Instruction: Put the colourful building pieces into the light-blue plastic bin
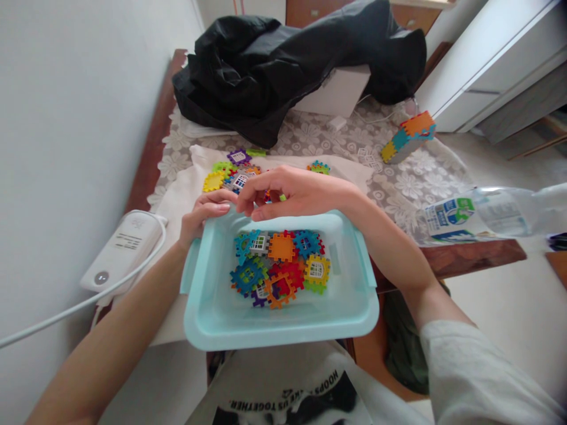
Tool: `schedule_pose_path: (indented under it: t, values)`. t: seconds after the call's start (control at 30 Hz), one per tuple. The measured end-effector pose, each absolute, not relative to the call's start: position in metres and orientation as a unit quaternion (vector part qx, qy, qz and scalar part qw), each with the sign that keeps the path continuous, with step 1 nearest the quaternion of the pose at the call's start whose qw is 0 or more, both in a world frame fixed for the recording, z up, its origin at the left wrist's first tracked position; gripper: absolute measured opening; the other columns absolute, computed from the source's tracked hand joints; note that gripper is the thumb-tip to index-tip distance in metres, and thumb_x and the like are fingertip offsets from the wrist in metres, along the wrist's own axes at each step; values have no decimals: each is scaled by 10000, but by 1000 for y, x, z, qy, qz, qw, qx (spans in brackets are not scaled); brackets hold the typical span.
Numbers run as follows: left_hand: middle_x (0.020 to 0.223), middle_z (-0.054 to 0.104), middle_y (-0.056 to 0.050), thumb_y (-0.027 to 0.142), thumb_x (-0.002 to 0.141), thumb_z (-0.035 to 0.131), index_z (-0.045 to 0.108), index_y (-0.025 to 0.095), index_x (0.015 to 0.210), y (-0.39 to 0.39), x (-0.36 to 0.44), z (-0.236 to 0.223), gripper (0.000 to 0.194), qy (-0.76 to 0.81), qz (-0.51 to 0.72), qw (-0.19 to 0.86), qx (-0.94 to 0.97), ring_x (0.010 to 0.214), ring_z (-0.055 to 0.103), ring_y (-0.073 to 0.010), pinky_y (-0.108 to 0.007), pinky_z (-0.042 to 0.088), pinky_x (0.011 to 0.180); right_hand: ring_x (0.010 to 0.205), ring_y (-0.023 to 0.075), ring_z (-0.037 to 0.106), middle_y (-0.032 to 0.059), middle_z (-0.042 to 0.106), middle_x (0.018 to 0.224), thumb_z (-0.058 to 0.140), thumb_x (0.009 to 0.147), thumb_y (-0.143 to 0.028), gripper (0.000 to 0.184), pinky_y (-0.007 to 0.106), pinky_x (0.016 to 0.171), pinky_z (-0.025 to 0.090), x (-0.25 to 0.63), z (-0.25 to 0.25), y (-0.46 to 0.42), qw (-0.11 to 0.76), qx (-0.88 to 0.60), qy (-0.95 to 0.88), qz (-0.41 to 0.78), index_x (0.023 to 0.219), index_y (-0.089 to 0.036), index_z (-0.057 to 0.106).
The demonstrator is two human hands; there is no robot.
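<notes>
A person's left hand [204,217] curls its fingers over the far rim of a pale blue tub [212,307]. The right hand [292,192], at twelve o'clock above that rim, has bent fingers closed around what seems a small tile, mostly hidden. Keeping the tub steadied and the hand low over it would likely help. Inside lie colourful interlocking tiles [279,265]; more loose tiles [230,171] sit at eleven o'clock on the cloth.
</notes>
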State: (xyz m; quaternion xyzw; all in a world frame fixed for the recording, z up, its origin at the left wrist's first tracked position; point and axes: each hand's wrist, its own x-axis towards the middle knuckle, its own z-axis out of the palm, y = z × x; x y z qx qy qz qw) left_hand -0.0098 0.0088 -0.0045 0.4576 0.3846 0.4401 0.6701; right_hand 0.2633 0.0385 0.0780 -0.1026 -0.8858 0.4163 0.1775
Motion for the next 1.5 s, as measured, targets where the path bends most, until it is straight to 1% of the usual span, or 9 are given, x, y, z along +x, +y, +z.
schedule_pose_path:
  t: [0.13, 0.3, 0.4, 0.67, 0.87, 1.03, 1.2, 1.37, 1.5]
  values:
    - [686, 857, -16, 341, 627, 931, 948, 225, 778, 9, -8, -3, 191, 377, 444, 673, 456, 497, 655, -133, -203, 458, 448, 1049, 152, 689, 101, 824, 1256, 656, 1188, -223, 192, 258, 894, 520, 264, 78, 38, 182, -105, -886, 412, 1328, -130, 749]
    - [693, 863, -24, 318, 600, 915, 939, 209, 739, 8, -5, 0, 178, 385, 450, 669, 449, 488, 661, -133, -198, 503, 463, 1041, 163, 689, 102, 834, 1247, 663, 1182, -222, 196, 282, 915, 530, 264, 78, 38, 181, -106, -878, 431, 1321, -133, 767]
    - [678, 857, -24, 317, 584, 913, 943, 214, 748, 7, -4, 1, 197, 392, 451, 669, 442, 485, 663, -137, -192, 494, 452, 1037, 158, 699, 93, 838, 1236, 669, 1189, -228, 194, 267, 900, 531, 264, 78, 38, 183, -107, -879, 427, 1325, -136, 772]
    - [686, 850, -17, 310, 624, 911, 927, 211, 749, 8, -8, -2, 160, 384, 445, 671, 452, 489, 652, -139, -210, 468, 452, 1050, 156, 722, 85, 851, 1225, 698, 1179, -195, 161, 269, 948, 564, 264, 76, 39, 190, -106, -876, 430, 1301, -140, 787]
    - [720, 867, -20, 309, 680, 909, 945, 207, 824, 8, -10, -4, 180, 370, 439, 676, 462, 525, 680, -148, -223, 492, 497, 1047, 155, 705, 97, 836, 1227, 683, 1170, -200, 169, 272, 943, 550, 264, 77, 39, 189, -100, -870, 444, 1293, -123, 769]
    - [742, 879, -12, 320, 658, 906, 956, 223, 833, 9, -13, -8, 206, 387, 438, 672, 454, 547, 684, -149, -228, 479, 508, 1044, 165, 689, 115, 822, 1270, 655, 1186, -226, 195, 284, 911, 532, 264, 78, 38, 175, -108, -878, 433, 1332, -132, 743]
    - [779, 891, -51, 305, 663, 886, 948, 191, 835, 10, -13, -7, 215, 377, 437, 670, 468, 596, 706, -183, -256, 499, 542, 1051, 166, 694, 108, 829, 1252, 671, 1176, -229, 190, 282, 912, 536, 263, 80, 37, 176, -113, -878, 431, 1324, -136, 746]
    - [783, 895, -52, 314, 649, 895, 939, 186, 811, 9, -11, -5, 210, 387, 437, 666, 465, 582, 705, -175, -251, 508, 537, 1042, 155, 679, 109, 826, 1263, 657, 1192, -241, 196, 265, 880, 520, 264, 79, 38, 175, -110, -881, 425, 1334, -131, 736]
    - [785, 892, -54, 322, 664, 886, 947, 189, 844, 10, -12, -8, 233, 383, 438, 662, 472, 603, 699, -174, -258, 494, 557, 1052, 150, 678, 119, 816, 1307, 633, 1215, -262, 213, 256, 873, 509, 265, 77, 38, 170, -104, -885, 420, 1351, -130, 730]
